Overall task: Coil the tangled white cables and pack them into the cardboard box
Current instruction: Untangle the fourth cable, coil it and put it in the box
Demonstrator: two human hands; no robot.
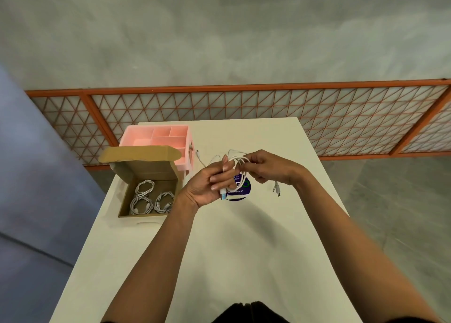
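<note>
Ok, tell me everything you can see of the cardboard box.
The cardboard box is plain brown card, roughly square, its lid flap folded open and standing up at the far side. It sits near the left edge of the white table, right in front of a pink organiser. Three coiled cables lie on its floor. The left hand and right hand, holding another white cable, are clear of it.

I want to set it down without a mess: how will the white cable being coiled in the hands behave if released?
Probably floppy: the thin white cable droops in loose loops, its free end trailing past the right hand. Likely light, held by fingertips. It may spring open, since no tie shows.
</note>
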